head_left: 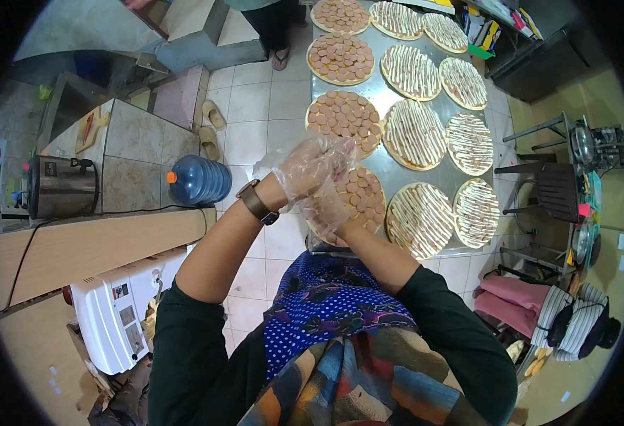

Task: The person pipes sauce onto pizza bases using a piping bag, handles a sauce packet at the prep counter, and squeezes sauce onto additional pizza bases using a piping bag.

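Your plastic-gloved left hand (305,169) and right hand (326,213) are pressed close together; whether either pinches anything, I cannot tell. A sausage-topped pizza (367,199) lies beneath them on the metal table (383,96), sauce-striped pizzas (415,135) to their right.

By the near left corner of the table (440,178), the right hand (326,212) partly hid a slice-topped round (367,195), the gloved left hand (306,167) had indistinct fingertips, and the view's top edge cut off a person (269,32).

a kitchen: pizzas (415,135) fill a metal table (444,182)
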`<state>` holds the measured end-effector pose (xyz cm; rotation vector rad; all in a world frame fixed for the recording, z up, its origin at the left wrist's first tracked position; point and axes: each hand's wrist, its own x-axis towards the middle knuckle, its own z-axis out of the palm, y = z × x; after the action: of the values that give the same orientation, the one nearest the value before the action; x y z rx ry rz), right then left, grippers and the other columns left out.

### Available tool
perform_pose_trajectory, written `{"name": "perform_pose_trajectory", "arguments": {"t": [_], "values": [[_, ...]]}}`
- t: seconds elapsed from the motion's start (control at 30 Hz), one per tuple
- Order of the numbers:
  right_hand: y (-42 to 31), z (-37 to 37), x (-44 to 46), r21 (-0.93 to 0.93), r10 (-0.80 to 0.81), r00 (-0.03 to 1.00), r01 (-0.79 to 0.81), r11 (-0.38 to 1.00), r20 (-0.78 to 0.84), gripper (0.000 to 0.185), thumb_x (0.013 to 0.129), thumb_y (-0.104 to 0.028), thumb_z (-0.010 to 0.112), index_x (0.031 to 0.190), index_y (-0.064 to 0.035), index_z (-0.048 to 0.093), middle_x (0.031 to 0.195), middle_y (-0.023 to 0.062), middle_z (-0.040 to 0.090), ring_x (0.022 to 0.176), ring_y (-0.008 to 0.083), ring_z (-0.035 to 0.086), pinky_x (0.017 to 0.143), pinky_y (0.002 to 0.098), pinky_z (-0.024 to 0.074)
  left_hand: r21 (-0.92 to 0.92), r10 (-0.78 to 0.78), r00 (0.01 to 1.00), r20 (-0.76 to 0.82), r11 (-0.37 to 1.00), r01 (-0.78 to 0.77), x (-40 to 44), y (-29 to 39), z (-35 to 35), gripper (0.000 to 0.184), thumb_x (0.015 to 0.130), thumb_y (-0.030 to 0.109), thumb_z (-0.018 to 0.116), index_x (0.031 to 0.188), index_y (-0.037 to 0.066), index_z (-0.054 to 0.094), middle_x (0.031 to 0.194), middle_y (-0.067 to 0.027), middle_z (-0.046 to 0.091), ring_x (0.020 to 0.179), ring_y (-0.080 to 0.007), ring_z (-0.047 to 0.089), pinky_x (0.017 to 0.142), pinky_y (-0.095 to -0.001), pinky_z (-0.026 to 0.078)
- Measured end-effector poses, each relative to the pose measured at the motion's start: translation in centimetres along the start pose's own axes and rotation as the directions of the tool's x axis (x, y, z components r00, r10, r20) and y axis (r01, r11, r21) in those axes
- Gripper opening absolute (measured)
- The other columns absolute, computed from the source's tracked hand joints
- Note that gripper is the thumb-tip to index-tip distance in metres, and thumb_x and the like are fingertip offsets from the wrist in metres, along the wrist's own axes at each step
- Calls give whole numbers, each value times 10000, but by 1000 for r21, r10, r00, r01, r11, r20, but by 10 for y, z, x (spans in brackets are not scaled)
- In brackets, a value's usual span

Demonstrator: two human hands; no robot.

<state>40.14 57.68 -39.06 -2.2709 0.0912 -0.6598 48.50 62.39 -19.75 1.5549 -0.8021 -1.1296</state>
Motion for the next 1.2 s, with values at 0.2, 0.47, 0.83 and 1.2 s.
{"name": "perform_pose_trajectory", "arguments": {"t": [0.2, 0.47, 0.83, 1.2], "values": [[49, -76, 24, 540, 464, 864, -489, 685, 195, 270, 865, -90, 420, 1130, -52, 382, 1068, 63, 442, 964, 111, 424, 806, 244, 377, 133, 204, 979, 29, 970, -206, 28, 5, 15, 331, 897, 266, 416, 731, 16, 554, 599, -59, 488, 577, -129, 445, 551, -276, 389], [-16, -12, -22, 369, 220, 972, -235, 899, 81, 371, 829, -94, 485, 1172, -37, 356, 1079, 22, 425, 1020, 133, 397, 901, 256, 313, 213, 125, 992, 25, 969, -127, -14, 5, 8, 353, 907, 271, 390, 697, 17, 517, 604, -63, 484, 574, -137, 446, 554, -262, 377], [1, -51, -11, 412, 242, 970, -213, 886, -17, 366, 782, -37, 494, 1136, -30, 400, 991, 48, 504, 897, 148, 495, 727, 259, 420, 325, 366, 926, 88, 868, -374, -11, 7, 19, 324, 907, 242, 398, 726, -1, 515, 626, -38, 479, 602, -139, 457, 573, -287, 391], [27, -67, -25, 522, 373, 914, -397, 754, 157, 227, 765, -135, 542, 968, -62, 472, 849, 48, 519, 749, 156, 508, 662, 257, 418, 456, 561, 804, 197, 673, -582, 4, -8, 29, 196, 876, 159, 447, 876, -15, 536, 679, -83, 512, 615, -182, 481, 594, -281, 413]]}}
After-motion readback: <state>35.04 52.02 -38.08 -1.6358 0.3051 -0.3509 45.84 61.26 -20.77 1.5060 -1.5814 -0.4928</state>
